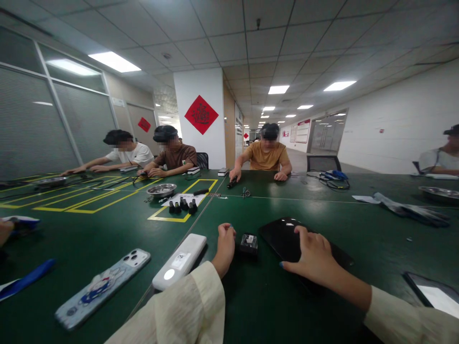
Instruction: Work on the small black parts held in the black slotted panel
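My left hand (225,247) is raised over the green table with its fingers curled and pressed together. Whatever it may pinch is too small or hidden to make out. Just right of it stands a small black box with a clear top (248,242), apart from the fingers. My right hand (317,255) rests on a glossy black panel (278,231), thumb and fingers spread apart over its surface. The hand covers part of the panel. Left of my left sleeve lies a white oblong device (191,246) with a label and a round light spot.
A phone in a patterned case (103,289) lies at left, a bright-screened tablet (437,296) at right. Farther off are several black cylindrical parts (183,205), a metal bowl (161,190), gloves (409,210) and blue cables (333,177). Several people sit around the table.
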### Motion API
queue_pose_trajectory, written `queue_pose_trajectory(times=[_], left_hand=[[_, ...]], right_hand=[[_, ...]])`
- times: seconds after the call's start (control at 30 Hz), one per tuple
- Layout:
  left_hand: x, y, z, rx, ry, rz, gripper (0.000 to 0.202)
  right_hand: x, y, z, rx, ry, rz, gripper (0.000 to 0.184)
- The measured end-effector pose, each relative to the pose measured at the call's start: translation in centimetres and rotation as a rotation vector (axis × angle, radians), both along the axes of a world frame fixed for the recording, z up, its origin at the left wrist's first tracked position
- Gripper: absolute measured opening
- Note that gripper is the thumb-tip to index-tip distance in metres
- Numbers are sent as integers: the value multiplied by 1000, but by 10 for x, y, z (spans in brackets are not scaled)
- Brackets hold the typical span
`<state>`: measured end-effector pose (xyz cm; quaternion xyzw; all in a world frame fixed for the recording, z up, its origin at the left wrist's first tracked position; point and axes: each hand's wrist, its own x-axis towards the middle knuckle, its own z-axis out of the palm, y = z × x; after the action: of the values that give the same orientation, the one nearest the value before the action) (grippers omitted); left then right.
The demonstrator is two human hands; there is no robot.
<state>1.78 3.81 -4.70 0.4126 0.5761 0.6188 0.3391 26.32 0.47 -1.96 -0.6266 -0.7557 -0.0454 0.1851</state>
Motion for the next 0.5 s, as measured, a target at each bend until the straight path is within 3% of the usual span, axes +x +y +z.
queue_pose_trajectory(times=[0.13, 0.23, 0.5], left_hand=[[0, 1, -2, 16, 16, -20, 13], [1, -2, 0, 15, 33, -36, 13], [4, -8, 5, -1, 48, -52, 14]], right_hand=[[-8, -11, -2, -18, -128, 84, 94], [-10, -19, 0, -71, -173, 160, 89], [-17, -44, 27, -181, -153, 259, 66]])
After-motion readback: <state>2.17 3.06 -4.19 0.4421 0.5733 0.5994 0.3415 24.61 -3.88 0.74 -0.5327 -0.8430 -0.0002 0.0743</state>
